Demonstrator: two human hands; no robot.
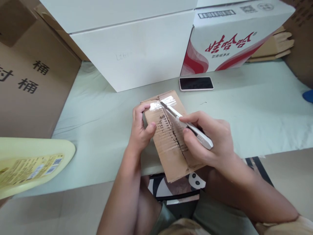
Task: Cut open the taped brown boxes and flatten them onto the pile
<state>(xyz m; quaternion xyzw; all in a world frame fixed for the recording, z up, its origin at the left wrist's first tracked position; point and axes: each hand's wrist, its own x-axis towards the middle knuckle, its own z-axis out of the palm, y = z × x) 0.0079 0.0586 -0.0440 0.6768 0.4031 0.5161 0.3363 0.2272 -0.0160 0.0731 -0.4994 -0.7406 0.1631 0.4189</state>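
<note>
A brown cardboard box (162, 140) with a seam down its top lies at the near edge of the green-covered surface, partly overhanging it. My left hand (142, 127) grips the box by its left side, thumb on top. In my right hand (209, 137) is a white utility knife (202, 137), held closed between thumb and fingers. Its blade tip points at the seam near the far end, by shiny clear tape (156, 106). Whether the blade has gone into the tape I cannot tell.
A phone (196, 84) lies beyond the box. Behind stand a white carton (137, 52) and a red-and-white water carton (225, 42). A large brown carton (31, 75) is at the left, with a yellow labelled object (36, 163) in front.
</note>
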